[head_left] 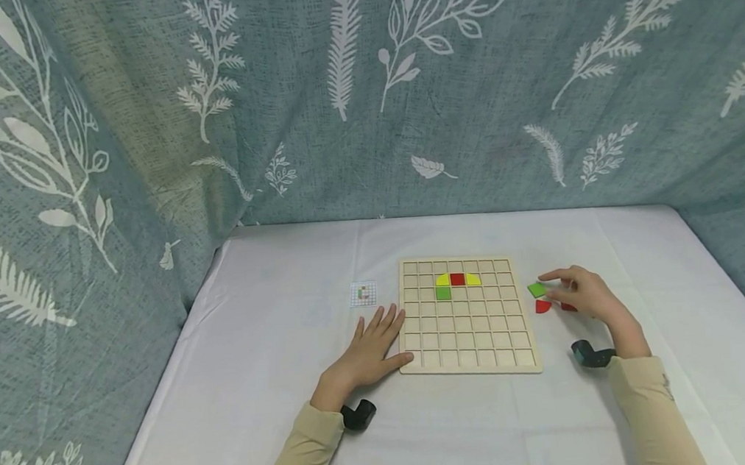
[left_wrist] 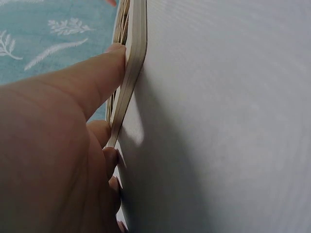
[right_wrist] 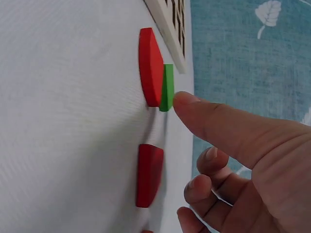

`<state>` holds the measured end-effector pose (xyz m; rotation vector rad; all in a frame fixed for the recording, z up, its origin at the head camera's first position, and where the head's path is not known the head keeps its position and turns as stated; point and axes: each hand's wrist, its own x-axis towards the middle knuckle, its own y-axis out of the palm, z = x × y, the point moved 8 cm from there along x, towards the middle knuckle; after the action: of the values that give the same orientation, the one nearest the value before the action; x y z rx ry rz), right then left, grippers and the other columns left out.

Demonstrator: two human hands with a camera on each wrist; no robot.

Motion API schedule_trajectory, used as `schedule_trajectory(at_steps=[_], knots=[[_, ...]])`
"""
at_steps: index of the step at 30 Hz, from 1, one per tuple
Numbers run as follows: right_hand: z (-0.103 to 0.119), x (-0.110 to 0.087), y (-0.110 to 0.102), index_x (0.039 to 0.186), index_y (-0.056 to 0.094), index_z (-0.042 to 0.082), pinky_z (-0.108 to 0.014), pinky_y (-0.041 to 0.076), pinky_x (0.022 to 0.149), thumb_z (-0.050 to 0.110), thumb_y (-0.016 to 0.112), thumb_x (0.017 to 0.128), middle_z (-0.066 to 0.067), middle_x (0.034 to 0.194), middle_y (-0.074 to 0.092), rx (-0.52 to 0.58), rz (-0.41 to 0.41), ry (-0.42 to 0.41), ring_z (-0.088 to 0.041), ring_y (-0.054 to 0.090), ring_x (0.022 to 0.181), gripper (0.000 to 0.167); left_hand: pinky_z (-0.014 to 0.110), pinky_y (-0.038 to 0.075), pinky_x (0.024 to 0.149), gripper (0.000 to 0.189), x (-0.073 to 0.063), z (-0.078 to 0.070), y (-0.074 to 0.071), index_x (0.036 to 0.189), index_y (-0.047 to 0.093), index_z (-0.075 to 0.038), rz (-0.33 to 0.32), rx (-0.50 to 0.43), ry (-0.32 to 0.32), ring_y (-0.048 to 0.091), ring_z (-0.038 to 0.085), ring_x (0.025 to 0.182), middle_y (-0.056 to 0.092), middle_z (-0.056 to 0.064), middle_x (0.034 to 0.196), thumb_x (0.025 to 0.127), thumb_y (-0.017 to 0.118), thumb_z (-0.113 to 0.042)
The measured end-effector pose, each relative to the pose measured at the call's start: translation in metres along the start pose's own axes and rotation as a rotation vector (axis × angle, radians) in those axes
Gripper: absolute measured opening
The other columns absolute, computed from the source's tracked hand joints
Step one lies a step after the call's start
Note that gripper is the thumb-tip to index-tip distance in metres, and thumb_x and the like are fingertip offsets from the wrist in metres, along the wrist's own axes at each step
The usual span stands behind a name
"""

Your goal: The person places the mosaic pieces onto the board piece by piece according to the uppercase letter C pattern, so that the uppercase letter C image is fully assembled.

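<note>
Your left hand (head_left: pixel 366 354) is spreading its fingers against the left edge of a pale wooden gridded board (head_left: pixel 482 341). Right of it, your right hand (head_left: pixel 587 293) is reaching around a green square tile (head_left: pixel 536 290); whether you're pinching, I cannot tell. It's probably handling light and stiff: try gripping opposite edges.

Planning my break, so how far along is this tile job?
Done: two yellow tiles, a red tile and a green tile sit on the board. Under way: the right hand is at a loose green tile, grip unclear. Left, probably: that and nearby red pieces; the card is too small to check.
</note>
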<state>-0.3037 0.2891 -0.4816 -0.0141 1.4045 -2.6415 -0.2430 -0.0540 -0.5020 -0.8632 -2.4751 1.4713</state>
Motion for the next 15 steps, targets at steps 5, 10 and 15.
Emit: schedule_trajectory(at_steps=[5, 10, 15], knots=[[-0.0022, 0.0021, 0.0036, 0.116, 0.063, 0.001, -0.029, 0.034, 0.058, 0.012, 0.067, 0.084, -0.009, 0.081, 0.049, 0.016, -0.001, -0.001, -0.021, 0.040, 0.073, 0.033, 0.054, -0.001, 0.113, 0.071, 0.0005, 0.0007, 0.0012, 0.149, 0.016, -0.011, 0.001, -0.001, 0.000, 0.001, 0.029, 0.143, 0.010, 0.009, 0.156, 0.094, 0.047, -0.044], [-0.0053, 0.0032, 0.0072, 0.116, 0.063, 0.001, -0.028, 0.034, 0.057, 0.011, 0.065, 0.085, -0.007, 0.078, 0.045, 0.008, 0.008, 0.007, -0.020, 0.039, 0.071, 0.032, 0.054, -0.001, 0.113, 0.071, 0.0001, 0.0007, 0.0014, 0.150, 0.016, -0.011, 0.003, 0.004, 0.002, 0.000, 0.029, 0.143, 0.009, 0.009, 0.156, 0.094, 0.046, -0.045], [-0.0051, 0.0038, 0.0072, 0.114, 0.063, 0.001, -0.028, 0.034, 0.055, 0.012, 0.065, 0.085, -0.007, 0.075, 0.045, -0.005, -0.006, 0.004, -0.019, 0.040, 0.066, 0.031, 0.054, 0.000, 0.113, 0.072, 0.0013, 0.0030, 0.0025, 0.149, 0.016, -0.010, 0.004, 0.008, 0.002, 0.001, 0.030, 0.143, 0.009, 0.010, 0.156, 0.094, 0.046, -0.045]])
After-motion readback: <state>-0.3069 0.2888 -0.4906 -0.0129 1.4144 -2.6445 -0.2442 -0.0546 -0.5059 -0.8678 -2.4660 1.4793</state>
